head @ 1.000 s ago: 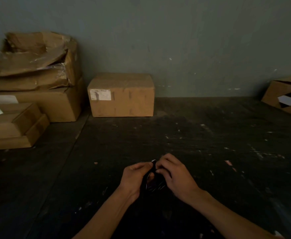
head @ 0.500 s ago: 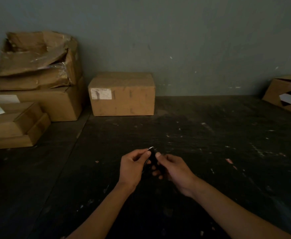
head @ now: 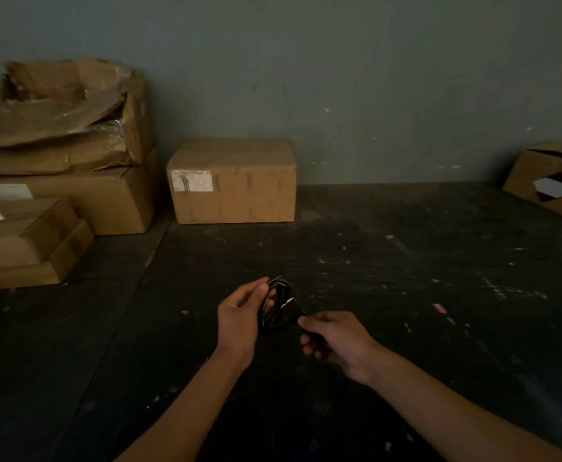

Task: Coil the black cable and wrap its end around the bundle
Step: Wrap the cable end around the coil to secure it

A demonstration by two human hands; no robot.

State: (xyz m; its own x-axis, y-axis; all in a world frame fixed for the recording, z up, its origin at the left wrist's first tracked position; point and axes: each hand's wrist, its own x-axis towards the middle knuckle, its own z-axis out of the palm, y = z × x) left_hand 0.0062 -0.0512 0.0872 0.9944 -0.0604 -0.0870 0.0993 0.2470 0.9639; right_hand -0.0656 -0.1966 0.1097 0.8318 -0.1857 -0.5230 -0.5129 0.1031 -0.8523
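While gripped, black cable [head: 278,306] upright.

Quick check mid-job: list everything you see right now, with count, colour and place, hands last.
black cable: one, black, coiled into a bundle, held up between both hands over the floor.
cardboard boxes: about six, brown; a stack of four at far left, topped by a crushed open one; one closed box with a white label against the wall at centre; one tilted box at far right.
floor: one, dark, scuffed with pale specks.
wall: one, grey-green, behind the boxes.
left hand: holds the bundle.
right hand: pinches the cable's end beside the bundle.
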